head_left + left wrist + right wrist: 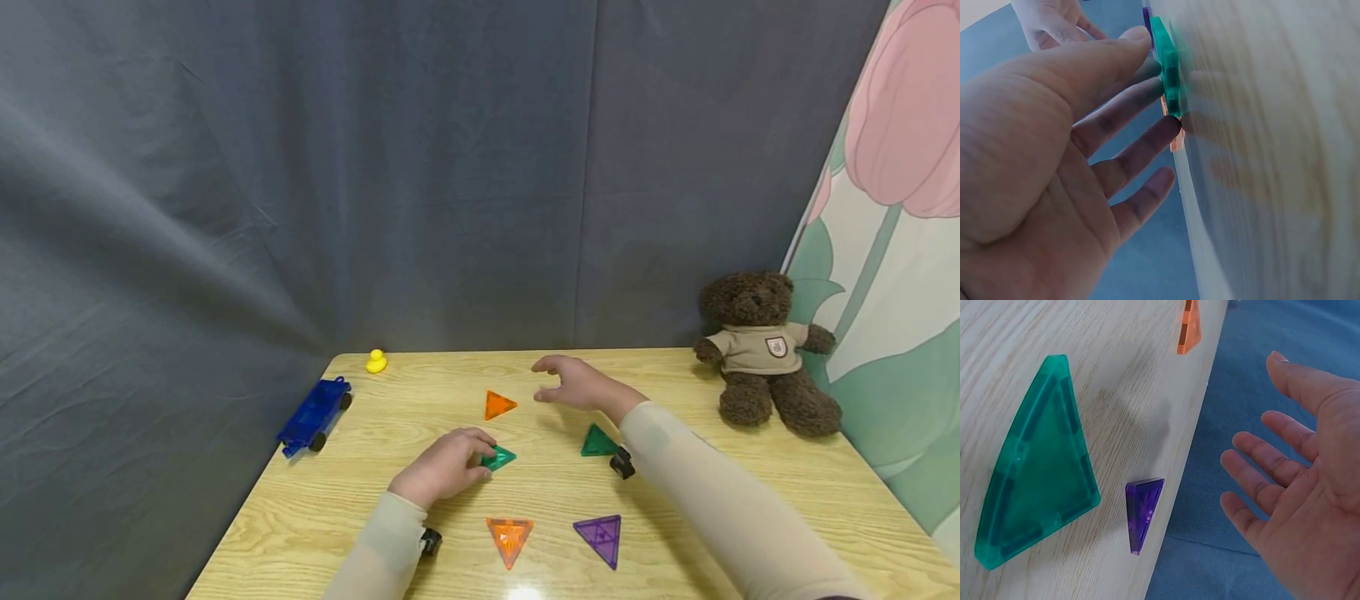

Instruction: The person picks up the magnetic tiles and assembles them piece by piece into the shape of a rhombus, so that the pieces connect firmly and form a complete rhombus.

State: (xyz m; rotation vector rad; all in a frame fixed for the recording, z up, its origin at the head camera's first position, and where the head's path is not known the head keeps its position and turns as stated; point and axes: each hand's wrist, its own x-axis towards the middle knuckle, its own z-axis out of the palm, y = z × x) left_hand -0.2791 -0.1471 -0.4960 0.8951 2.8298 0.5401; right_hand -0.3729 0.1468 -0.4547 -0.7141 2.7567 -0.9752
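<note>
On the near left of the table my left hand [442, 467] pinches a green translucent triangular tile [501, 457] between thumb and fingers. In the left wrist view that green tile [1169, 72] lies close against the wood, fingertips at its edge. My right hand [573, 385] is held over the far part of the table with fingers spread and nothing in it. The right wrist view has the palm [1297, 481] to the right of a purple triangular tile [1141, 515] and a large-looking green tile [1041, 469]. An orange tile [498, 405] lies between the hands, farther back.
Near the front lie an orange tile [510, 537] and a purple tile [602, 537]. Another green tile [597, 442] lies under the right forearm. A blue toy car [315, 417] and yellow duck [377, 361] stand at left, a brown teddy bear [765, 358] at right.
</note>
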